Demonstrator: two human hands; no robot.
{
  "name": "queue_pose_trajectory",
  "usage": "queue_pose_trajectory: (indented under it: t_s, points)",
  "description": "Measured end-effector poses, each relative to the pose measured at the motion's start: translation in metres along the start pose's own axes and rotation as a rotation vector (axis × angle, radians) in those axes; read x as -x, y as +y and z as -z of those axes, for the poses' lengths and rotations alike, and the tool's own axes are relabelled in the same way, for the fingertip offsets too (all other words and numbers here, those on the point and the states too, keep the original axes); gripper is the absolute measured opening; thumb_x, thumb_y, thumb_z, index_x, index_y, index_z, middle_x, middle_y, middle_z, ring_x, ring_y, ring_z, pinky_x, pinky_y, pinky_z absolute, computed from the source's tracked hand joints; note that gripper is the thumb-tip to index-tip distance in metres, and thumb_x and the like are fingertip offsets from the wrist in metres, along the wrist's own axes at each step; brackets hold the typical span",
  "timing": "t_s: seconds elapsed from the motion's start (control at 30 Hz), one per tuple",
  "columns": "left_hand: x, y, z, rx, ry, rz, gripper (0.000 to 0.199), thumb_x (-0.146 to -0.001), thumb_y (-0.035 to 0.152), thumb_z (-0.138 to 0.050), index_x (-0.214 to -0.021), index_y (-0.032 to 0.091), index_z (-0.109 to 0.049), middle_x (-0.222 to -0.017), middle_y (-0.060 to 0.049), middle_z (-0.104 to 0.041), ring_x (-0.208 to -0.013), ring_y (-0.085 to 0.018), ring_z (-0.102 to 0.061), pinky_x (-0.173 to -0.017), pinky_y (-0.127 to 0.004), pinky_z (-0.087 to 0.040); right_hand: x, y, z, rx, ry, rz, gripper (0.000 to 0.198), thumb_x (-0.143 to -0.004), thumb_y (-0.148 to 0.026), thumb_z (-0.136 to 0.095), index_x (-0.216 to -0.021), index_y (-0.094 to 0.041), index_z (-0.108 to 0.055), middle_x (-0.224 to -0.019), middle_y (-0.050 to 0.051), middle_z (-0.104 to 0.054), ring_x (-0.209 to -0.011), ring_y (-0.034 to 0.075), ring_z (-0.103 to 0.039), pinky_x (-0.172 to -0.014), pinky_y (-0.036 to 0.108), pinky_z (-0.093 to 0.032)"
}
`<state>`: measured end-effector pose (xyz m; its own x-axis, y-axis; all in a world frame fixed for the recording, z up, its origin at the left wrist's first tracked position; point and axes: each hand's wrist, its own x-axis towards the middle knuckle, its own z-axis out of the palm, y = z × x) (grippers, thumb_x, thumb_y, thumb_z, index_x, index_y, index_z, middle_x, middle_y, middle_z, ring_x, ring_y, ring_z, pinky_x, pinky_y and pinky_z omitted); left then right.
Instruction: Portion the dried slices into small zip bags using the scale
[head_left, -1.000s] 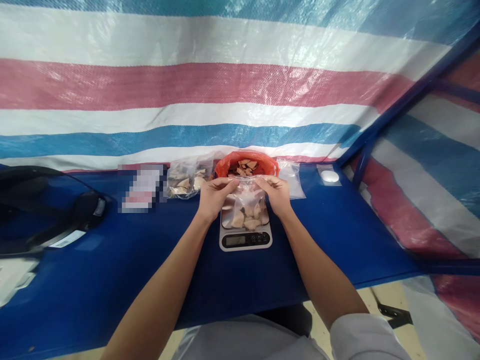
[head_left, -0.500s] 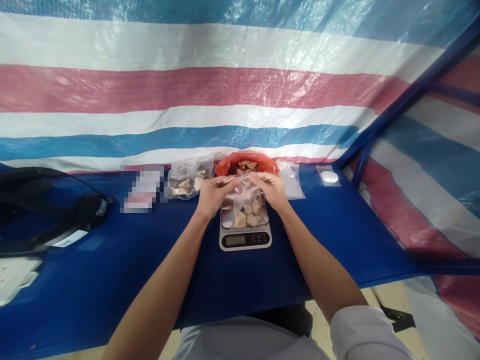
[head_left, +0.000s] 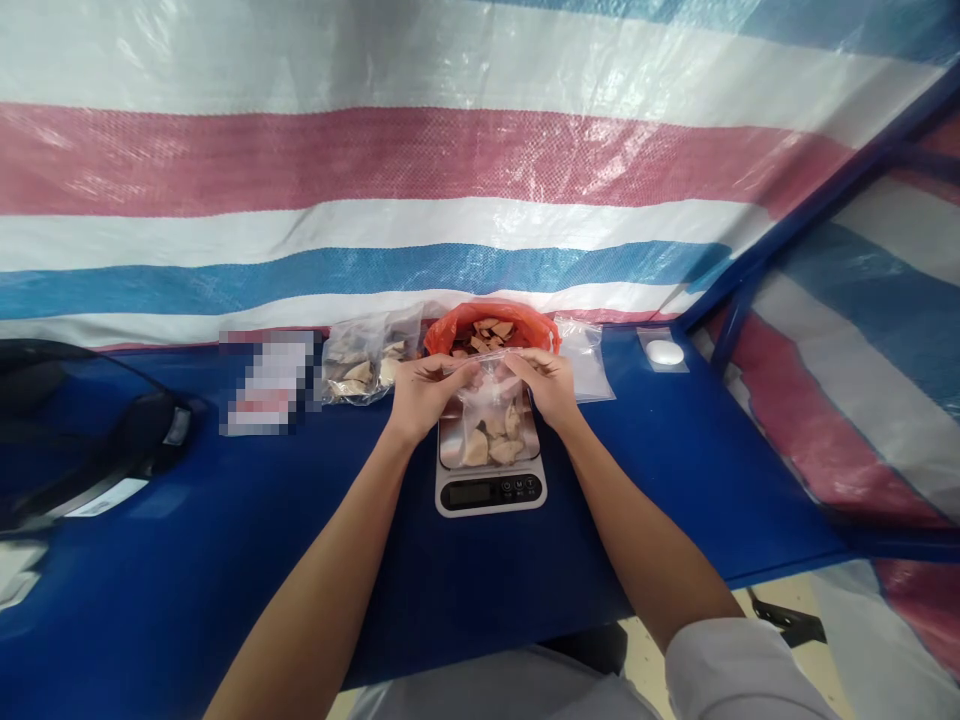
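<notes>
My left hand (head_left: 424, 395) and my right hand (head_left: 546, 385) pinch the top edge of a clear zip bag (head_left: 491, 405) from both sides. Several pale, dried-looking slices (head_left: 493, 442) lie in the bottom of that bag. It is over the steel plate of a white digital kitchen scale (head_left: 491, 500); whether the bag's weight rests on the plate I cannot tell. The scale's display looks dark. Just behind my fingers stands a red plastic bag (head_left: 442, 330), its mouth wide, with brownish slices (head_left: 491, 332) inside.
Filled clear bags (head_left: 356, 370) lie to the left of the red bag, and flat clear bags (head_left: 589, 365) to its right. Farther right is a white oval object (head_left: 665, 353) on clear plastic. A black strapped item (head_left: 142, 440) sits at left on the blue table (head_left: 262, 530). Striped sheeting rises behind.
The view has shifted slightly, so the scale and bag appear a little lower. Both hands keep their pinch on the bag's top edge. The scale's display looks darker.
</notes>
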<state>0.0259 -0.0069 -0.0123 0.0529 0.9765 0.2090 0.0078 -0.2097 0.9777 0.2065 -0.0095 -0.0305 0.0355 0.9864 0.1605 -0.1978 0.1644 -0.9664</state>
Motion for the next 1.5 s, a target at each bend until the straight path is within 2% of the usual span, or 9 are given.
queue_pose_trajectory:
  t_s: [0.2,0.4,0.53,0.77,1.0,1.23,1.5]
  points:
    - [0.000,-0.001,-0.002,0.003,-0.015,0.019,0.033,-0.069,0.045,-0.084,-0.083,0.015,-0.081,-0.070,-0.007,-0.076,-0.065,-0.020,-0.070,-0.067,-0.030,-0.057,0.003,-0.002,-0.002,0.094,0.033,0.023,0.028,-0.073,-0.050,-0.078,-0.073,-0.022,-0.077,-0.073,0.002,-0.076,-0.068,0.020,-0.072,-0.066,0.034,-0.061]
    - [0.001,-0.001,-0.003,0.020,-0.009,0.023,0.032,-0.067,0.045,-0.084,-0.077,0.015,-0.079,-0.067,-0.006,-0.075,-0.060,-0.019,-0.068,-0.062,-0.029,-0.056,0.007,-0.005,-0.002,0.109,0.025,0.005,0.034,-0.072,-0.056,-0.078,-0.080,-0.022,-0.077,-0.073,0.003,-0.077,-0.067,0.019,-0.072,-0.061,0.031,-0.059]
    - [0.001,-0.002,-0.002,0.032,-0.031,0.015,0.030,-0.069,0.044,-0.084,-0.075,0.015,-0.078,-0.064,-0.006,-0.074,-0.057,-0.018,-0.067,-0.061,-0.029,-0.056,0.007,-0.008,0.000,0.122,0.035,0.001,0.038,-0.069,-0.060,-0.078,-0.073,-0.022,-0.075,-0.068,0.003,-0.075,-0.058,0.018,-0.069,-0.051,0.029,-0.056]
    - [0.002,-0.004,-0.003,0.007,-0.083,0.030,0.033,-0.068,0.046,-0.085,-0.081,0.016,-0.081,-0.073,-0.006,-0.076,-0.063,-0.018,-0.067,-0.064,-0.028,-0.054,0.008,-0.003,0.003,0.148,0.026,0.029,0.030,-0.073,-0.053,-0.077,-0.075,-0.023,-0.078,-0.069,0.001,-0.075,-0.054,0.017,-0.066,-0.056,0.031,-0.057]
    - [0.003,-0.005,-0.002,-0.015,-0.107,-0.006,0.032,-0.070,0.047,-0.084,-0.079,0.016,-0.080,-0.066,-0.004,-0.073,-0.061,-0.017,-0.065,-0.062,-0.027,-0.054,0.010,-0.001,0.007,0.229,-0.027,0.129,0.027,-0.080,-0.047,-0.073,-0.068,-0.023,-0.076,-0.069,0.001,-0.075,-0.066,0.019,-0.070,-0.066,0.032,-0.059]
    - [0.002,-0.001,-0.003,0.010,-0.113,0.030,0.033,-0.068,0.046,-0.085,-0.080,0.016,-0.080,-0.070,-0.006,-0.075,-0.061,-0.017,-0.067,-0.061,-0.028,-0.055,0.011,-0.005,0.008,0.170,-0.031,0.057,0.031,-0.076,-0.053,-0.074,-0.075,-0.022,-0.077,-0.071,0.001,-0.075,-0.058,0.017,-0.067,-0.055,0.029,-0.056]
    - [0.004,-0.002,-0.004,-0.004,-0.127,-0.008,0.026,-0.070,0.041,-0.084,-0.077,0.017,-0.080,-0.069,-0.005,-0.074,-0.061,-0.017,-0.066,-0.062,-0.028,-0.055,0.012,-0.005,0.009,0.274,-0.073,0.158,0.029,-0.083,-0.046,-0.069,-0.067,-0.022,-0.075,-0.069,0.001,-0.074,-0.061,0.016,-0.067,-0.058,0.028,-0.056]
